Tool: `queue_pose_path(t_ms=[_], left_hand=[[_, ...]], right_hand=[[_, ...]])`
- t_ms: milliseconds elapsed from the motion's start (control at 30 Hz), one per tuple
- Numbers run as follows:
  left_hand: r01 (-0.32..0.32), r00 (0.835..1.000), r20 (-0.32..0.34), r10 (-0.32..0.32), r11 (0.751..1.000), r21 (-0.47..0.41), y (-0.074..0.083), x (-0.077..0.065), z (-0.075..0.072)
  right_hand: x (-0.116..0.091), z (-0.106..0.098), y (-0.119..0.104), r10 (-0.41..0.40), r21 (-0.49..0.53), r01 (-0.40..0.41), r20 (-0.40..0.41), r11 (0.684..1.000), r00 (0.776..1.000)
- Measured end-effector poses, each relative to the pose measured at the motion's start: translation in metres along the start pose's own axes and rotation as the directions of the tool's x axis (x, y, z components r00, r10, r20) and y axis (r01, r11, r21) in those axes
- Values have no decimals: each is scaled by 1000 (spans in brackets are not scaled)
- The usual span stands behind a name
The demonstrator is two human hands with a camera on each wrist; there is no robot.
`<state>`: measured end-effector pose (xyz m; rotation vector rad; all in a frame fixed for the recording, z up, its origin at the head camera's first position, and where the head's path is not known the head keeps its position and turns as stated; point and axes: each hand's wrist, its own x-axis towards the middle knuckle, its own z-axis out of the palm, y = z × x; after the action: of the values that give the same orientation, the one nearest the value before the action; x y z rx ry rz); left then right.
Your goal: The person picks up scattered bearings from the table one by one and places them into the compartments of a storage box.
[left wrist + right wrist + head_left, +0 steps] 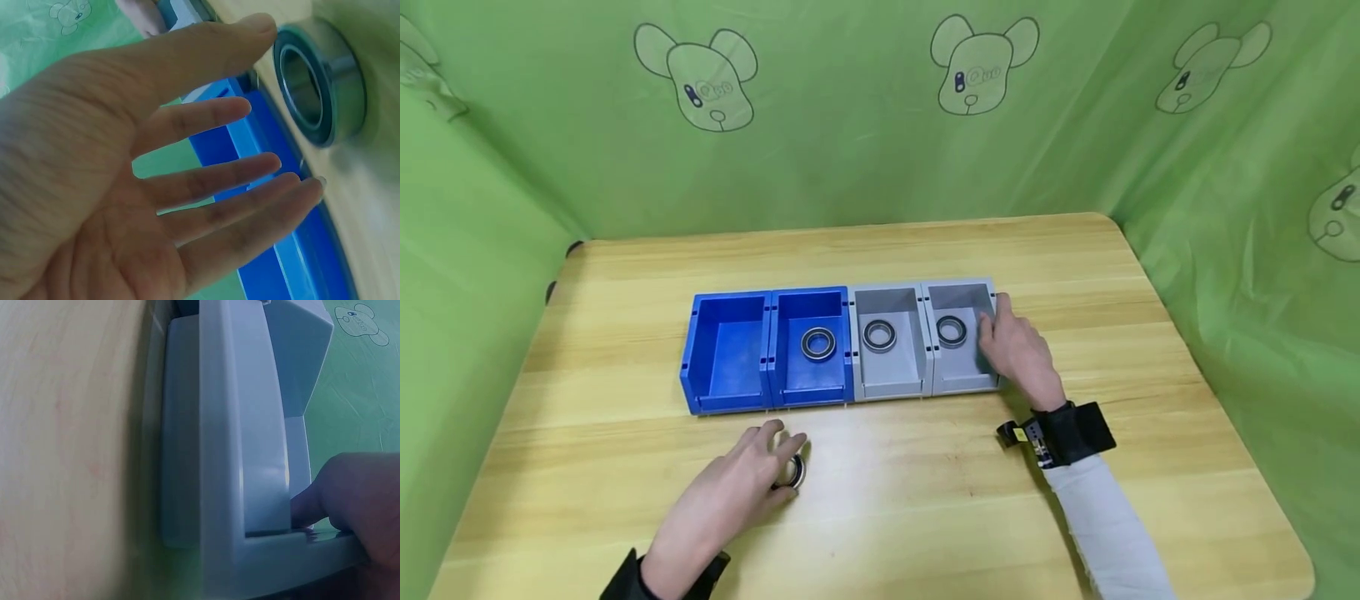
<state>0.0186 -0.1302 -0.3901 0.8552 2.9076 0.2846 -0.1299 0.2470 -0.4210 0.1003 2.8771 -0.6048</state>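
On the table in front of the bins, my left hand [737, 475] has its fingers spread over a ball bearing [800, 473]. In the left wrist view the fingers are nearly straight, and the thumb tip is right at the edge of the bearing [347, 75], which stands out beside the hand. My right hand [1021, 354] grips the right side wall of the end grey bin [958, 379], thumb inside and the other fingers outside, largely hidden. A bearing [952, 345] lies in that bin. From the right wrist, the grey bin's front lip [219, 456] fills the middle.
Left of the held bin, in one row, stand another grey bin [891, 379] with a bearing [879, 349], a blue bin [812, 392] with a bearing [818, 357], and a second blue bin [730, 367]. Green curtains [850, 150] surround the wooden table [925, 500].
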Motion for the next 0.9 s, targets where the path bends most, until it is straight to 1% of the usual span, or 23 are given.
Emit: queue_pose_path(t_ms=[167, 233, 367, 533, 733, 900], left_hand=[[-35, 999, -18, 36, 999, 24, 1, -2, 7], [-53, 999, -12, 53, 998, 30, 1, -3, 10], [-68, 998, -3, 68, 997, 45, 0, -2, 13], [-65, 998, -12, 66, 997, 51, 0, -1, 16], [-68, 998, -1, 68, 997, 44, 0, 1, 17], [-82, 997, 14, 81, 994, 75, 0, 3, 16]], right_hand=[[-1, 2, -1, -3, 5, 3, -7, 1000, 1000], [-1, 1, -1, -7, 6, 7, -9, 1000, 1000], [0, 0, -1, -16, 4, 16, -12, 1000, 1000], [1, -1, -1, -19, 2, 19, -10, 1000, 1000], [1, -1, -2, -22, 4, 22, -21, 1000, 1000], [-1, -1, 0, -19, 5, 19, 4, 1000, 1000]])
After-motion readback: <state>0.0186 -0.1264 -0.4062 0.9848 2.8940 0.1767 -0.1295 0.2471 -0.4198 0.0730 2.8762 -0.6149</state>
